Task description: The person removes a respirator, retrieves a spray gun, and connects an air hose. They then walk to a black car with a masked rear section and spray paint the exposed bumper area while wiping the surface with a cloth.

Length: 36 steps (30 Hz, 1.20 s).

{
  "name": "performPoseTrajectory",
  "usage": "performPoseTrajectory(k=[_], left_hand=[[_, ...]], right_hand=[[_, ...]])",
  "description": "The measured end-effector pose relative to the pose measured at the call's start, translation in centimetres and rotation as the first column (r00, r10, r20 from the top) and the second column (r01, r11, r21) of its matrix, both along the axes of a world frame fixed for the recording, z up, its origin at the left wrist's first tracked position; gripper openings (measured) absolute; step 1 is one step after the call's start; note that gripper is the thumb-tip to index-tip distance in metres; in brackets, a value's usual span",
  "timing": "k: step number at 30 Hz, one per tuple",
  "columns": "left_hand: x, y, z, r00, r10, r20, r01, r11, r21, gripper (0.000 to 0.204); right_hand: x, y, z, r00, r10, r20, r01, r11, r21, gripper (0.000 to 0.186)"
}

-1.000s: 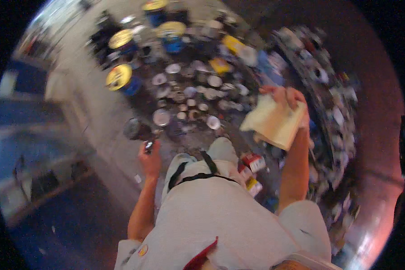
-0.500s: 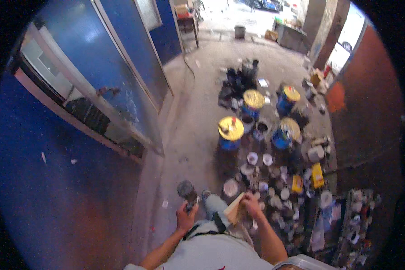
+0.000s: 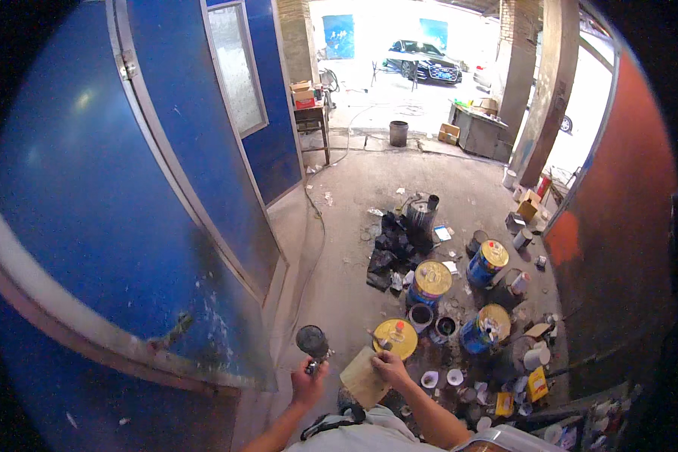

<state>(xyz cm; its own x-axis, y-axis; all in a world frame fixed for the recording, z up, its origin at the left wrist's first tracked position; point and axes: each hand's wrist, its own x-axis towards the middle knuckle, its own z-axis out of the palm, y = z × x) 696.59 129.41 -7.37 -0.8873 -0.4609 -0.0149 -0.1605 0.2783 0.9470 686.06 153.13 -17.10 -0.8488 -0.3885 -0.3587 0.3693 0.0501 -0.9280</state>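
My left hand (image 3: 307, 386) is closed on a spray gun (image 3: 316, 361), whose dark round cup (image 3: 310, 339) points up and away from me. A tan sheet (image 3: 363, 380) is gripped along its right edge by my right hand (image 3: 389, 370); whether it is paper or cloth I cannot tell. The sheet hangs in front of my body, a short way right of the spray gun and apart from it. Just past it stands a blue drum with a yellow lid (image 3: 396, 338), its near side partly covered by the sheet and hand.
More lidded drums (image 3: 488, 260) and dark open buckets (image 3: 446, 325) stand on the floor ahead right. Crumpled black plastic (image 3: 390, 245) lies beyond, and small cups (image 3: 455, 377) litter the right side. A blue door (image 3: 75, 151) flanks my left; a hose (image 3: 320, 226) crosses the floor.
The view has tilted up toward the bright doorway. My right hand has turned the tan sheet so that more of its face shows. The spray gun stays in my left hand.
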Motion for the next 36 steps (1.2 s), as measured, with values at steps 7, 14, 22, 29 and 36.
performPoseTrajectory(k=[7,14,22,29,36], left_hand=[[-15.3,-8.0,-2.3,0.966,0.258,0.007,-0.256,0.956,0.143,0.023],[-33.2,-14.5,-7.5,0.972,0.231,-0.035,-0.224,0.965,0.138,0.019],[-59.6,-23.1,-5.8,0.997,0.014,0.072,-0.019,0.997,0.071,0.033],[-82.6,-27.2,-6.2,0.995,-0.102,0.016,0.101,0.993,0.064,0.037],[-105.2,-30.2,-7.4,0.988,-0.094,0.126,0.1,0.994,-0.041,0.039]], right_hand=[[-15.5,-8.5,2.5,0.993,0.117,-0.001,-0.117,0.993,-0.002,0.021],[-34.3,-13.6,-1.6,0.997,-0.066,0.039,0.066,0.998,0.02,0.024],[-52.3,-5.4,-16.4,0.864,-0.491,-0.112,0.435,0.616,0.657,0.026],[-62.7,-4.0,-18.3,0.665,-0.728,-0.166,0.661,0.47,0.586,0.032],[-90.5,-13.6,-17.2,0.65,-0.736,-0.19,0.682,0.455,0.573,0.013]])
